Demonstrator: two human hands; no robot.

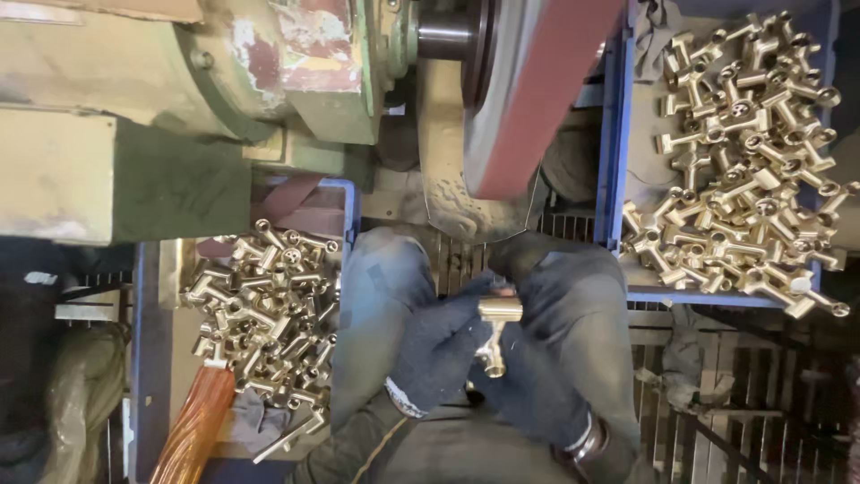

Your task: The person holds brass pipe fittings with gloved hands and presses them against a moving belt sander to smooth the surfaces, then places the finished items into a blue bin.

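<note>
Both my hands wear dark gloves and hold one T-shaped brass fitting (495, 332) between them, above my lap. My left hand (436, 345) grips it from the left, my right hand (536, 376) from the right and below. The fitting's crossbar points up toward the reddish sanding belt (528, 90) that runs over a wheel just above my hands. My knees in grey trousers show under the hands.
A blue bin (148, 358) at my left holds several brass fittings (269, 309); another blue bin (614, 134) at upper right holds many more (743, 161). A worn green and cream machine body (179, 99) fills the upper left. An orange ribbed handle (193, 430) lies at lower left.
</note>
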